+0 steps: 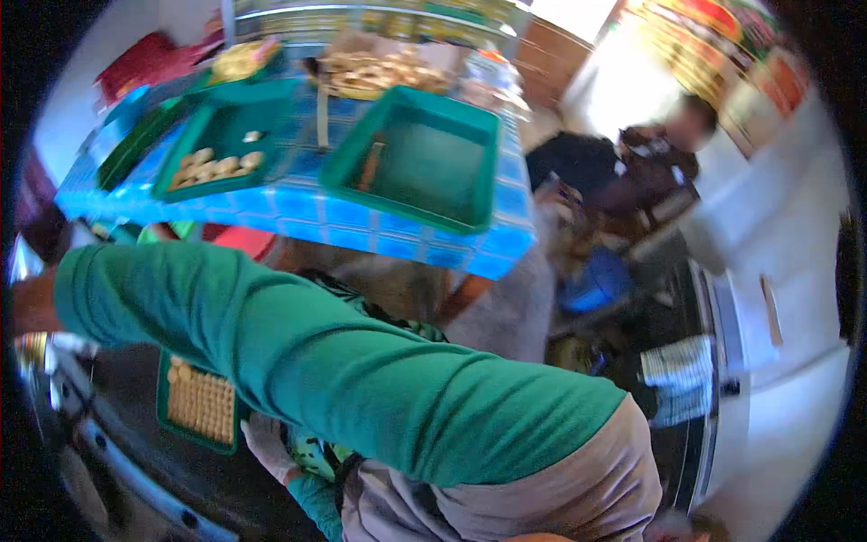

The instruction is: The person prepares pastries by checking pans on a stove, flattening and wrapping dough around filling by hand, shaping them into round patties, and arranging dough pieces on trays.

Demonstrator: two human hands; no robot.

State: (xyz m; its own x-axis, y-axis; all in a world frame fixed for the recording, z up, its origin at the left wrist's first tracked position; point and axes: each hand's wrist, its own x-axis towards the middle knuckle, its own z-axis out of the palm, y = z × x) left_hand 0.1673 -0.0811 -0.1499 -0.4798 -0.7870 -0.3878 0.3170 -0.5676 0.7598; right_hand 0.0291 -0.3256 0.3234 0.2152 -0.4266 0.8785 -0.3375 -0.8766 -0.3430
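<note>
My right arm, in a green sleeve, stretches across the view to the far left. Only the wrist and part of my right hand (31,307) show at the dark edge, close to shiny metal parts (56,348); its fingers are out of sight. Lower down, my left hand (265,444) is at the right rim of a green tray (237,423) and seems to grip it, the fingertips partly hidden. Rows of small, round, pale dough pieces (200,404) fill this tray. My sleeve covers its upper right part.
A table with a blue checked cloth (298,206) stands ahead, bearing a green tray with dough pieces (167,185), another green tray (415,212) with a brown stick, and a heap of pale pieces (388,72). A person (664,158) sits at the right, near a blue container (596,280).
</note>
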